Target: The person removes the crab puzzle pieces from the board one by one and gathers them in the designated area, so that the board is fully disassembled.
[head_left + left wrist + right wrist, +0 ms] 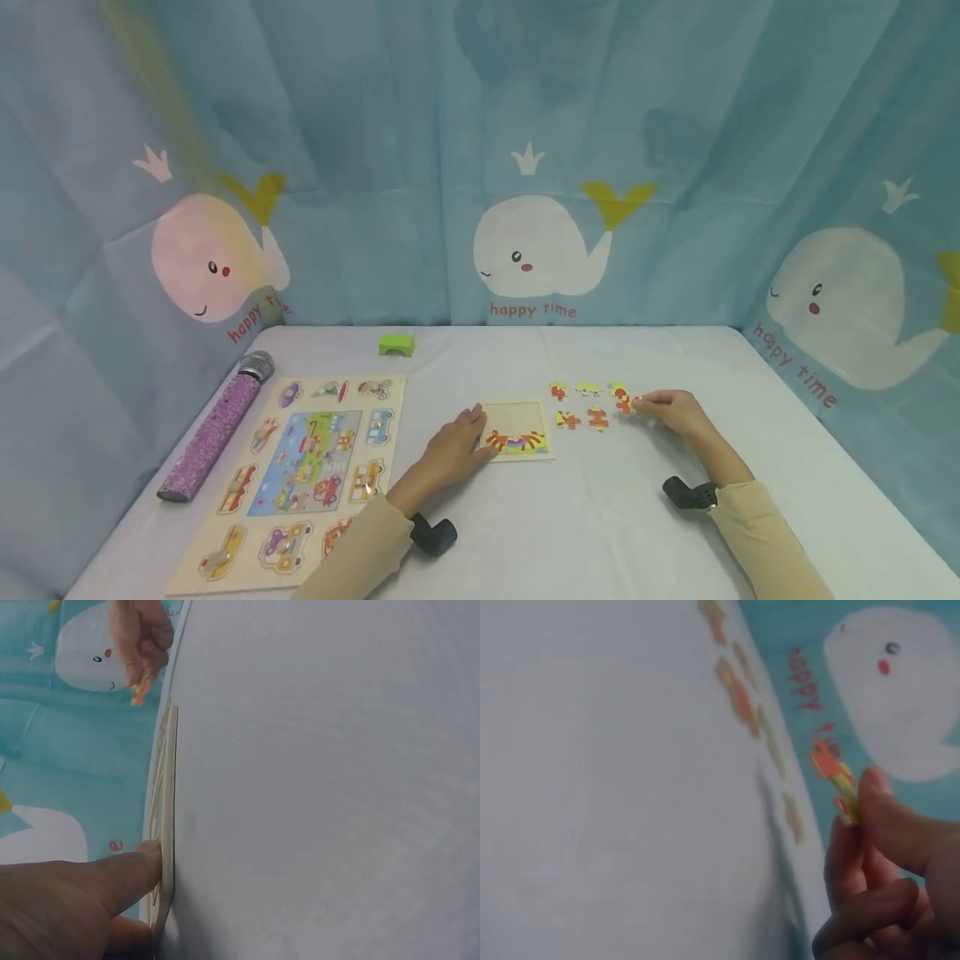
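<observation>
A small square wooden puzzle board lies on the table, orange, yellow and rainbow-coloured pieces set along its near side. My left hand rests at the board's left edge, fingers extended toward the far corner and thumb at the near one. Seen from the left wrist, the thumb presses against the board's edge. Right of the board, my right hand pinches an orange and yellow puzzle piece between thumb and fingers, raised above the table in the right wrist view. Several loose pieces, including an orange one, lie beside it.
A large wooden peg puzzle with vehicle pictures covers the left of the table. Beside it lies a pink glitter microphone. A green arch block stands near the back edge, before a blue whale-print curtain.
</observation>
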Motion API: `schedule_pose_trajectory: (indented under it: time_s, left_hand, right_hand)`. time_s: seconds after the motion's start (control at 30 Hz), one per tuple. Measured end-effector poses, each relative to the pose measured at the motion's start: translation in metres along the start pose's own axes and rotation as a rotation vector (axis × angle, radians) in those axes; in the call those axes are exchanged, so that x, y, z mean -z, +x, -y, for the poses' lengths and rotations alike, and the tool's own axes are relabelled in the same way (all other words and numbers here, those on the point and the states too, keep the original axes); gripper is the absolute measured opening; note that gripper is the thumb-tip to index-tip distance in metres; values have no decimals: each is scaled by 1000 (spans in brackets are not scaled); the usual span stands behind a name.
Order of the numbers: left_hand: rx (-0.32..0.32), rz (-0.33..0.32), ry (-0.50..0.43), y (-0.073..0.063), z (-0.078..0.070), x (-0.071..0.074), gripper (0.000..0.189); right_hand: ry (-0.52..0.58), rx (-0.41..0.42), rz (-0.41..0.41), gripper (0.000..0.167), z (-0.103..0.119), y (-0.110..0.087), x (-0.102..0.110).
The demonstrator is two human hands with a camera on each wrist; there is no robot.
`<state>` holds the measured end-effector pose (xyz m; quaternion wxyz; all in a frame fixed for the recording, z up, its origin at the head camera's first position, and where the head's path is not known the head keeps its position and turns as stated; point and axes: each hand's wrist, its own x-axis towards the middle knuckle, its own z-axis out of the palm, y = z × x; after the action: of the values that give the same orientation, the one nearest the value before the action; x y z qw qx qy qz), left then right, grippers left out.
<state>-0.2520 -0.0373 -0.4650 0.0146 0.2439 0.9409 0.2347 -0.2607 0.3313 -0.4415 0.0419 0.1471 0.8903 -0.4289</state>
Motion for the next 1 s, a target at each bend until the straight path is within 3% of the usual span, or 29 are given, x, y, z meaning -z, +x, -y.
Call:
schedule_pose_trajectory:
  time_s: [0.27, 1.0]
  left_hand:
    - [-6, 8, 13, 1, 0, 2, 63]
    - [6, 23, 7, -1, 0, 0, 63]
  right_hand:
    - [-47, -23, 4, 46, -9, 5, 0]
    - [-143, -19, -5, 35, -3, 3, -1]
